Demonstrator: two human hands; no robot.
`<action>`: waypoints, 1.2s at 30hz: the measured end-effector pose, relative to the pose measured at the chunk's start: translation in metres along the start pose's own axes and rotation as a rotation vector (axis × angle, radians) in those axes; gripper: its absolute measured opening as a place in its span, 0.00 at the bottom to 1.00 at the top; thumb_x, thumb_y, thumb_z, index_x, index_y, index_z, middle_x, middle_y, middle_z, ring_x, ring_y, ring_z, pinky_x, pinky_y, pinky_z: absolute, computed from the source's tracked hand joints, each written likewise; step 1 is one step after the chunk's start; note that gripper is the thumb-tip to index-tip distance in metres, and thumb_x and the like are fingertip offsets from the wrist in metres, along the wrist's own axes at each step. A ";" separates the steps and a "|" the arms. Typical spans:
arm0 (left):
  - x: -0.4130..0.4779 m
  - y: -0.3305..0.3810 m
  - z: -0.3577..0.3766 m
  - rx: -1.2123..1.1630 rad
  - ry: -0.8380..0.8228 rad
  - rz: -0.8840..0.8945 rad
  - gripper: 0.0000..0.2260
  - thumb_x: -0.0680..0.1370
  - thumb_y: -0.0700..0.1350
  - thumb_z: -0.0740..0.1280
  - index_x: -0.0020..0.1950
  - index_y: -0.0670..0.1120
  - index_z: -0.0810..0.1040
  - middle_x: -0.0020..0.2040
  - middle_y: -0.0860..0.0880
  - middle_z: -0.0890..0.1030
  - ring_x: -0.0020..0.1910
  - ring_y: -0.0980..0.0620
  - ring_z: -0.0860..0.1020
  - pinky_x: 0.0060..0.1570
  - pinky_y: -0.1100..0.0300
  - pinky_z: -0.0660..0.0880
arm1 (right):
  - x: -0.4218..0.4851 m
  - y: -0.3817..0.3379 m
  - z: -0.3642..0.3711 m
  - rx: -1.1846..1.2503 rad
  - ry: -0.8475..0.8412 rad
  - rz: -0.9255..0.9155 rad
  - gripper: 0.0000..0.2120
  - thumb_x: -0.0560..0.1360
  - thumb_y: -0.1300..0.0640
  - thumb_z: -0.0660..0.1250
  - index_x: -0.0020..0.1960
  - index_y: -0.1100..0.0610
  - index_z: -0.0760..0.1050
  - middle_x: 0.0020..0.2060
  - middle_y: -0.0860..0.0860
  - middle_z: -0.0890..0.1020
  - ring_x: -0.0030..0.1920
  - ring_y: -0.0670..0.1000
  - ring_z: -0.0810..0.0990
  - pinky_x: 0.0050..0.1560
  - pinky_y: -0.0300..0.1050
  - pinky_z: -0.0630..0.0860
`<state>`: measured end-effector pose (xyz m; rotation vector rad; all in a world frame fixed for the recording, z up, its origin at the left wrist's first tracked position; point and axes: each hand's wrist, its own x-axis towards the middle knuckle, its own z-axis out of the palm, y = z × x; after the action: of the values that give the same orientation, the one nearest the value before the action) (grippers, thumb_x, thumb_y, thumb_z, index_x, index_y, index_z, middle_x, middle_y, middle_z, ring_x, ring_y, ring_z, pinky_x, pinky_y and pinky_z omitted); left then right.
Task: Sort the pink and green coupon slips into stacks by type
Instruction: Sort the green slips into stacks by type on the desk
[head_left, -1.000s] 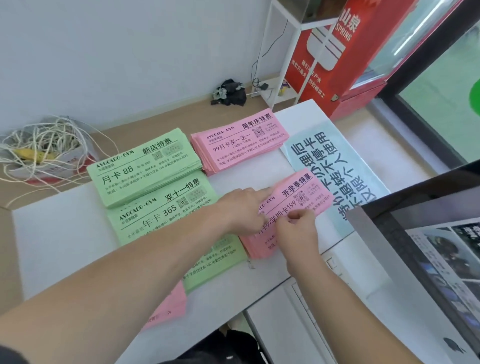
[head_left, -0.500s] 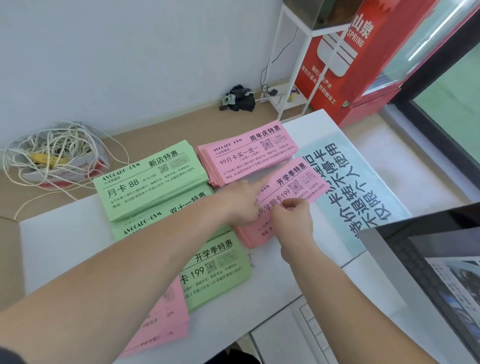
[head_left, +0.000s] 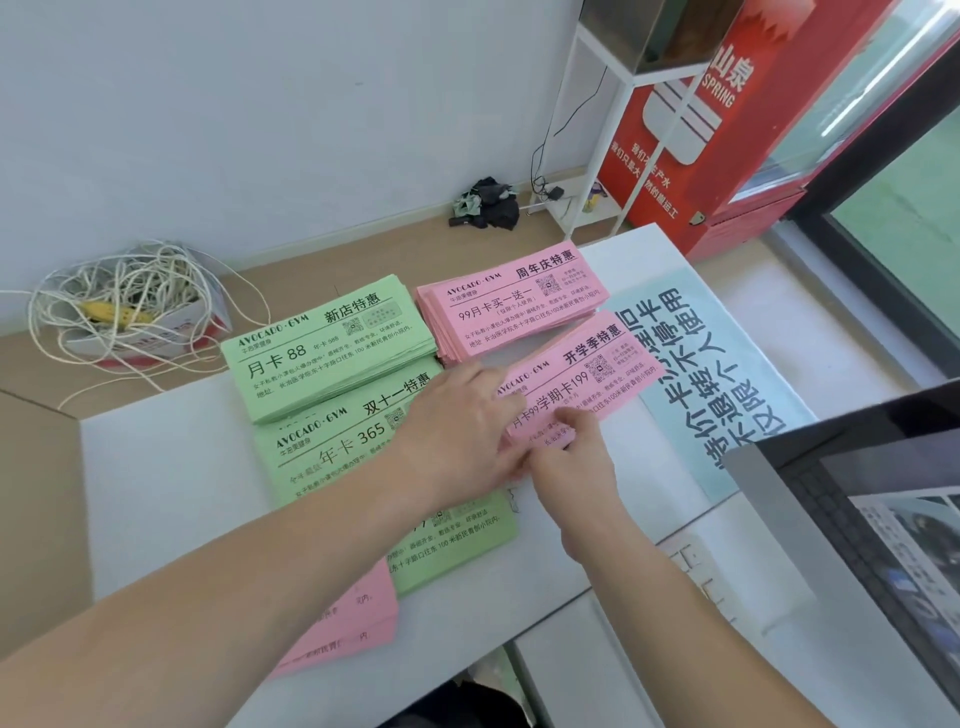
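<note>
Pinching the near long edge of the pink 199 slip, the right hand is gripping it between thumb and curled fingers. The left hand is lying on the slip's left end, fingers straight and spread, grasping nothing. The slip is sitting at the middle of the white surface, its long axis running from near-left to far-right, the printed heading at the far-right end, where a corner is overlapping the pale blue notice. The pink 99 stack is lying just beyond it. To the left, the green 88 stack and green 365 stack are lying on roughly the same slant.
</note>
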<state>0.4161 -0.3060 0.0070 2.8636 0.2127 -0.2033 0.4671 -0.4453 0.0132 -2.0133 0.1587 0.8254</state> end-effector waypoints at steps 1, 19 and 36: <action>-0.005 -0.002 0.003 0.003 -0.014 -0.010 0.27 0.80 0.66 0.57 0.75 0.55 0.71 0.76 0.48 0.67 0.75 0.46 0.62 0.74 0.48 0.62 | -0.003 0.003 0.003 -0.024 -0.024 -0.029 0.33 0.76 0.67 0.59 0.77 0.45 0.62 0.56 0.48 0.79 0.43 0.41 0.77 0.34 0.35 0.73; -0.011 0.016 0.043 0.055 0.018 -0.104 0.26 0.79 0.63 0.63 0.73 0.53 0.68 0.81 0.42 0.57 0.79 0.37 0.53 0.78 0.43 0.50 | -0.011 0.022 0.008 -0.248 -0.068 -0.239 0.39 0.73 0.70 0.58 0.82 0.51 0.59 0.78 0.49 0.64 0.75 0.49 0.67 0.72 0.41 0.66; 0.011 0.011 0.036 -0.106 0.134 -0.178 0.23 0.81 0.65 0.55 0.63 0.50 0.74 0.78 0.45 0.65 0.77 0.43 0.58 0.76 0.45 0.57 | 0.006 0.039 -0.004 -0.064 0.160 -0.210 0.29 0.75 0.60 0.55 0.75 0.45 0.69 0.66 0.47 0.77 0.64 0.54 0.78 0.70 0.57 0.74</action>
<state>0.4245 -0.3245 -0.0264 2.7544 0.4900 -0.0315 0.4571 -0.4692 -0.0169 -2.1133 0.0105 0.5430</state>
